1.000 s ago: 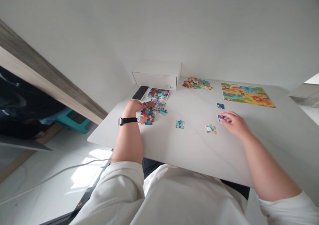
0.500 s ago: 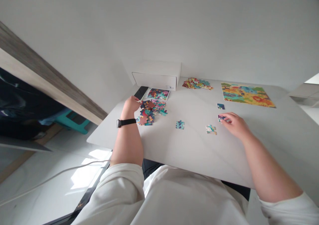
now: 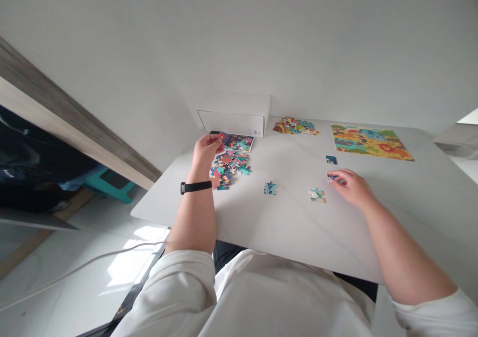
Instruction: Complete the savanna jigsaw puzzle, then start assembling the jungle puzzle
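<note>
My left hand (image 3: 208, 148) is raised by the dark picture card (image 3: 241, 142), pinching a dark puzzle piece (image 3: 224, 138) in front of it. Below the hand lies a pile of mixed puzzle pieces (image 3: 233, 163). On the right of the table, the fingers of my right hand (image 3: 350, 185) are closed on a purple and blue puzzle piece (image 3: 331, 178) at the tabletop, partly hidden by them. Just beyond it lies a small dark blue piece (image 3: 330, 160). A teal and white piece (image 3: 317, 194) and a light blue piece (image 3: 270, 188) lie apart to its left.
A white box (image 3: 231, 120) stands against the wall at the back. Beside it is a second pile of pieces (image 3: 295, 126), and a yellow animal picture (image 3: 371, 142) lies at the right rear. A teal stool (image 3: 110, 182) is on the floor at left.
My left hand has moved up and right from the edge of the pile to the picture card, and a dark puzzle piece now shows in its fingers. My right hand has hardly moved.
</note>
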`<state>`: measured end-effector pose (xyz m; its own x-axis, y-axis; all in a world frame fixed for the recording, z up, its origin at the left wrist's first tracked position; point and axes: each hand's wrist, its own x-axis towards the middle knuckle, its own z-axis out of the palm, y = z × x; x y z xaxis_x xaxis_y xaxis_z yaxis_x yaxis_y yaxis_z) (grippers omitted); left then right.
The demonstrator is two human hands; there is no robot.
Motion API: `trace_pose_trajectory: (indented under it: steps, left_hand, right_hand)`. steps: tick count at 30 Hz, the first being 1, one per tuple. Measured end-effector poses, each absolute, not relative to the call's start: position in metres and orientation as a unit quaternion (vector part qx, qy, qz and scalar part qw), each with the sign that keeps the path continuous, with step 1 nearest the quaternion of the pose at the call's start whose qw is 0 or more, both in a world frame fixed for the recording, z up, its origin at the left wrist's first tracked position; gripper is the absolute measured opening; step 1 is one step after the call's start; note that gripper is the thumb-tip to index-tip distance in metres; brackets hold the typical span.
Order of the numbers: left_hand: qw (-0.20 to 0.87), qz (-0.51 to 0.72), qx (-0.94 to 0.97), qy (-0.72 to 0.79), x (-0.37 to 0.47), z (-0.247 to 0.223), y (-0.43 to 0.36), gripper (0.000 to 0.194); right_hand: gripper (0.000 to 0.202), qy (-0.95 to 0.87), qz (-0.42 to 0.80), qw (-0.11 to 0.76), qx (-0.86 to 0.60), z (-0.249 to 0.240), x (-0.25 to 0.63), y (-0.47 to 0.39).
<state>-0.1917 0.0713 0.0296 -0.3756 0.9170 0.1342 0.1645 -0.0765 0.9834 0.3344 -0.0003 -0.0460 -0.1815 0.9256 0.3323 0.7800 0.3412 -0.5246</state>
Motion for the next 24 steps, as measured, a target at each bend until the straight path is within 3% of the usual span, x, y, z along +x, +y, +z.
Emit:
trace_pose_trajectory:
  steps: [6, 24]
  left_hand:
    - [0.462, 0.601, 0.456, 0.465, -0.144, 0.025, 0.066, 0.046]
    - [0.579, 0.475, 0.497, 0.438, -0.058, -0.003, 0.051, 0.056]
  right_hand:
    - [0.028, -0.761, 0.117, 0.307, -0.56, -0.048, 0.333, 0.0]
    - [0.027, -0.752, 0.117, 0.354, -0.544, -0.037, 0.316, -0.005]
